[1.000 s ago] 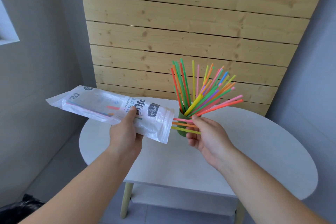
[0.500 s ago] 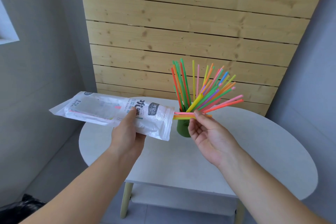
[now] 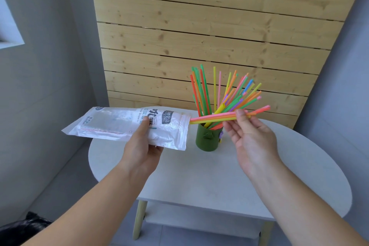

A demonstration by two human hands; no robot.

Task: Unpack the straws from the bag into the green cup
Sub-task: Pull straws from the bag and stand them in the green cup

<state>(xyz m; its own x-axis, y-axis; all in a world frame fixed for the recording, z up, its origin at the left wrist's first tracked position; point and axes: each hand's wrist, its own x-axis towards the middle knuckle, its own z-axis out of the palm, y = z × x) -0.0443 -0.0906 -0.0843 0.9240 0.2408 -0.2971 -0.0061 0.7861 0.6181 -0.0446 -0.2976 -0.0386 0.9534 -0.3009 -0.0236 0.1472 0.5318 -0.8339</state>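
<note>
My left hand [image 3: 142,147] gripped a crinkled white plastic bag [image 3: 131,127], its open mouth facing right. My right hand [image 3: 252,136] pinched a small bundle of pink, orange and yellow straws [image 3: 214,117] between thumb and fingertips, their tails just at the bag's mouth. The green cup [image 3: 208,138], crowded with fanned coloured straws, stood below on the round white table [image 3: 219,175]. Lowering the bundle carelessly could have snagged those leaning straws and tipped the cup.
</note>
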